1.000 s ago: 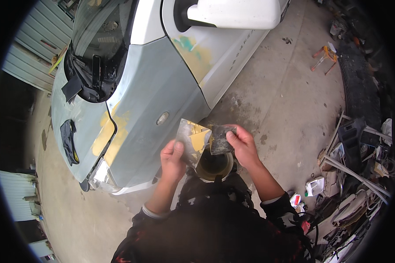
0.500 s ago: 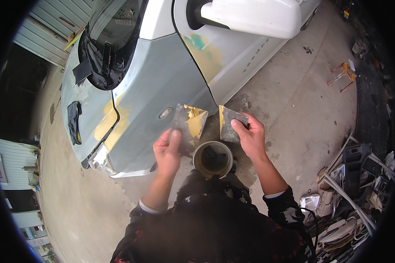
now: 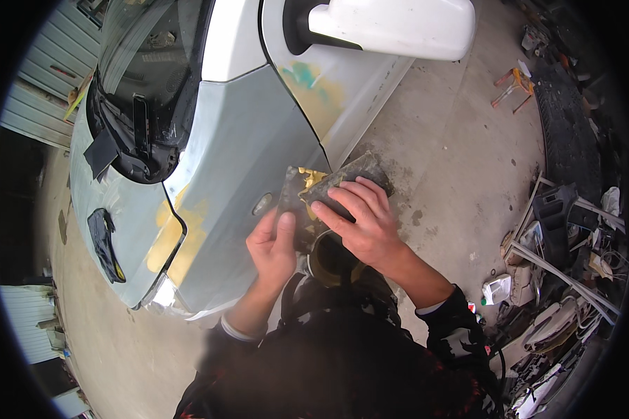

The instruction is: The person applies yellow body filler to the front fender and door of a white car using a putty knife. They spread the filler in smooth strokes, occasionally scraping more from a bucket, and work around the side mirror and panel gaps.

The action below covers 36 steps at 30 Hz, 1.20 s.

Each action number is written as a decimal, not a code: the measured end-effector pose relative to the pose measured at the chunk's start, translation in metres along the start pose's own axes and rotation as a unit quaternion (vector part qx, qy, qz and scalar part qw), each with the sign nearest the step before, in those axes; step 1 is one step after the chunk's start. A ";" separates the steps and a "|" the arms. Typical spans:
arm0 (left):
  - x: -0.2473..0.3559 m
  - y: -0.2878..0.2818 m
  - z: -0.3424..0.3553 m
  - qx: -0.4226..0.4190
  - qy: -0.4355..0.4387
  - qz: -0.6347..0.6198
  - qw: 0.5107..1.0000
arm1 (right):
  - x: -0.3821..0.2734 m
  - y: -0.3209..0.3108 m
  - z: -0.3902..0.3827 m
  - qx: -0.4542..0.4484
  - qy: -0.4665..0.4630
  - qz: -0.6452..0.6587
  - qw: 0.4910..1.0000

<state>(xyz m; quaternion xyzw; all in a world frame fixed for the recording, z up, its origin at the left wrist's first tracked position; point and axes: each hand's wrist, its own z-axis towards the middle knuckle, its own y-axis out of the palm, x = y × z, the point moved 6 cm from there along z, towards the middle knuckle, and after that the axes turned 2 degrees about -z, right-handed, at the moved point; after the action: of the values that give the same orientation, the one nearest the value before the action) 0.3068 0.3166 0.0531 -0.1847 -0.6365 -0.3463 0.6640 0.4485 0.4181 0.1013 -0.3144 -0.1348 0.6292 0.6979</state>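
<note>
Scraper [image 3: 354, 172] crosses board [image 3: 291, 191] mid-frame

The left hand [image 3: 271, 244] pinches the grey board; the right hand [image 3: 367, 227] clasps the scraper, its long axis rising rightward, partly covering yellow putty [image 3: 312, 176] up-left of that hand.

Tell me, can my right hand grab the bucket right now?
Probably not without letting go: the right hand holds a dark plate, though the bucket appears close beneath it.

2 hands [image 3: 272, 246] [image 3: 372, 229] hold 2 gray plates [image 3: 291, 193] [image 3: 360, 170].
</note>
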 end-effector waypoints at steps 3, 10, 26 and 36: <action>-0.005 0.006 0.011 0.024 0.017 0.027 0.999 | 0.011 0.007 -0.010 -0.030 -0.007 0.024 0.999; 0.059 -0.018 0.126 0.215 0.314 0.260 0.888 | 0.114 0.028 0.004 0.021 -0.019 0.061 0.998; 0.063 -0.028 0.185 0.222 0.393 0.265 0.852 | 0.183 0.136 0.094 0.108 -0.146 0.030 0.983; 0.063 -0.032 0.182 0.213 0.400 0.265 0.851 | 0.190 0.143 0.055 0.043 -0.174 0.049 0.983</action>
<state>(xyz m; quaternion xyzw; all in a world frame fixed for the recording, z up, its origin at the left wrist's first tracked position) 0.1508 0.4055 0.1303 -0.0461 -0.3004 -0.0570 0.9510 0.3354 0.6172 0.0165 -0.1761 -0.2111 0.7130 0.6451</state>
